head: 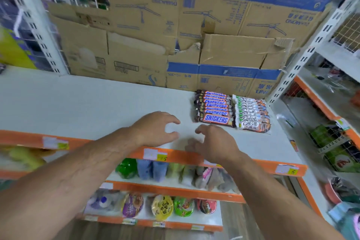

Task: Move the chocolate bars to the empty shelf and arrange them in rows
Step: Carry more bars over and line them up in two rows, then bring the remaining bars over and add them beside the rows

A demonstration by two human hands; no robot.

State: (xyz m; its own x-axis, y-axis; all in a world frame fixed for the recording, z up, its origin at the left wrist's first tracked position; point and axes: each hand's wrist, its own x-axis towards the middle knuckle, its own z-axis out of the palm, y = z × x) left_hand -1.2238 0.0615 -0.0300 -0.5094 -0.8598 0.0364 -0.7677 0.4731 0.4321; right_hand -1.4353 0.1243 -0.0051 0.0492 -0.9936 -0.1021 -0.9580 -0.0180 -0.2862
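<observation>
White shelf board (78,99) up top, orange along its front edge, and over it both hands are empty. The left hand (155,128) has loosely curled fingers with thumb and forefinger apart. The right hand (212,142) is just as slack, its fingertips blurred, and nothing is pinched or held by either. Both hover just in front of the Snickers row (214,108) and to its left, near it but not touching. That row is the marker: dark wrappers overlapping one behind the next, running straight back, and SNICKERS reads clearly in blue on the front bar. Touching its right side runs the Dove row (252,115), white-and-brown wrappers shingled the same way, with "Dove" legible on the nearest ones. By my reading, two rows are laid and look tidy. The long stretch of board left of the Snickers row is bare, so there is room for more, but no loose bars show anywhere, and I can't tell whether more stock is to come. Behind the Snickers row stand flattened cardboard boxes (146,25), printed upside down, DIAMOND readable on them. Below and in front of it, price tags (288,169) dot the orange edge, their figures too blurred to trust, and lower down sit snack cups (162,207).
</observation>
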